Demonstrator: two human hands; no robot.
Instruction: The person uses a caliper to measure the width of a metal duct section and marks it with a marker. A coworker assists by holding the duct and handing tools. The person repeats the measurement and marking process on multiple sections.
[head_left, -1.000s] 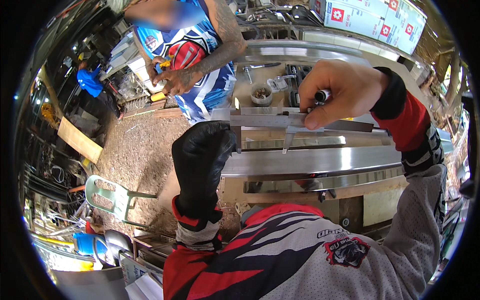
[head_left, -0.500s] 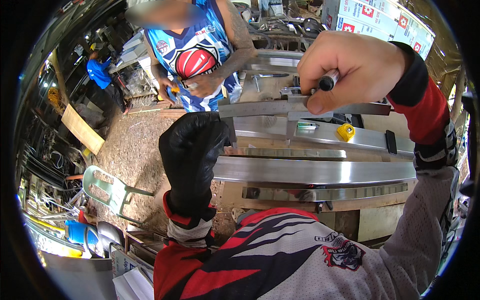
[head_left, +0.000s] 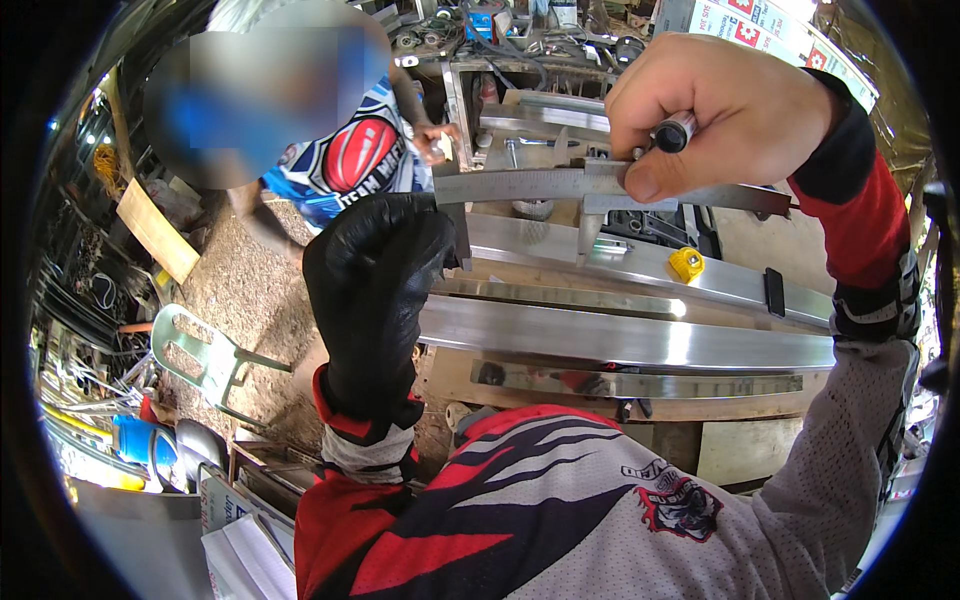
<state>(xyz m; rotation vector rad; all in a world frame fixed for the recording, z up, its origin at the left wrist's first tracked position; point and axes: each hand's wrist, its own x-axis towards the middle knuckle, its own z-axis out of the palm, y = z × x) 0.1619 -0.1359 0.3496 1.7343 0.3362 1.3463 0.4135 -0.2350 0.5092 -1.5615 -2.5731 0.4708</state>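
A steel vernier caliper is held level in the air above the workbench, its jaws pointing down and set apart with nothing seen between them. My left hand, in a black glove, is closed at the caliper's fixed-jaw end; its fingertips are partly hidden. My bare right hand grips the caliper near the sliding jaw, thumb against it. A marker-like pen is also tucked in the right hand, its dark end sticking out between the fingers. Below the caliper lie a broad shiny metal bar and a narrow polished strip.
A yellow tape measure and a dark, phone-like slab rest on another metal bar. Across the bench a co-worker in a blue patterned jersey leans close. A pale green plastic chair stands on the floor at left.
The co-worker has bent down and toward the left, one arm lowered. My hands keep hold of the caliper, which has risen slightly in the view.
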